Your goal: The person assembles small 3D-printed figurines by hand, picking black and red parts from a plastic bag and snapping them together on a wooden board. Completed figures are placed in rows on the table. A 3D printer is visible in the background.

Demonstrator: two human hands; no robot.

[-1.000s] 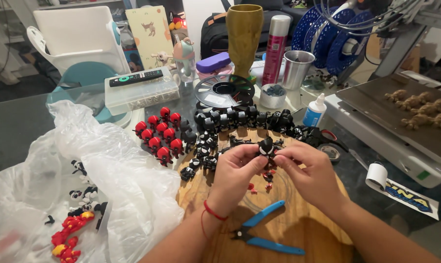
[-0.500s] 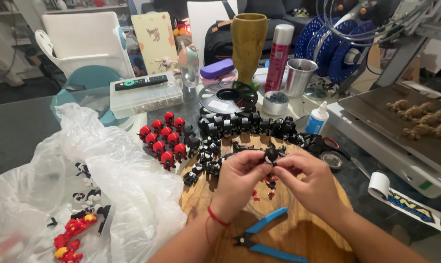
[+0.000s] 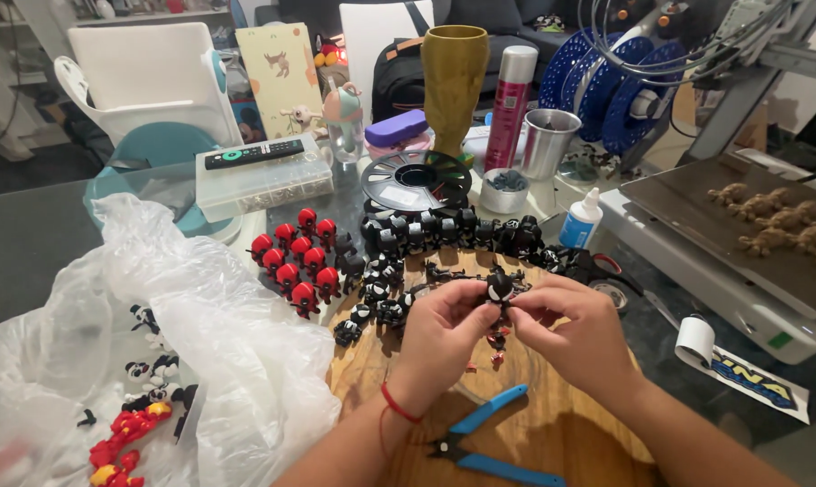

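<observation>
At centre frame, just above the round wooden board [image 3: 552, 424], a small black figure [image 3: 499, 287] with white eye patches, pinched from both sides: left hand [image 3: 444, 338] in a clenched grip on its lower left side, thumb and fingertips closed on it; right hand [image 3: 566, 329] likewise grasping it from the right, fingers curled round the body. Red string bracelet [image 3: 399, 403] around the left wrist. Under the hands, on the board, a few tiny red bits, too small to tell apart. At lower centre, blue-handled cutters [image 3: 484, 442] lying on the board, touched by neither hand. Above and left of the hands, a cluster of red figures [image 3: 295, 261] standing in rows; beside them, toward the centre, a long row and loose heap of black figures [image 3: 444, 230] along the board's upper edge. At left, a crumpled clear plastic bag [image 3: 182, 361] spread over the table [image 3: 29, 261], with more black, white and red figures showing through at lower left. In the upper part, an empty black spool [image 3: 417, 179], a green-gold cup [image 3: 455, 81], a pink spray can [image 3: 511, 104], a metal cup [image 3: 549, 140]. At right, a small white glue bottle [image 3: 581, 219] and a roll of white tape [image 3: 695, 341].
</observation>
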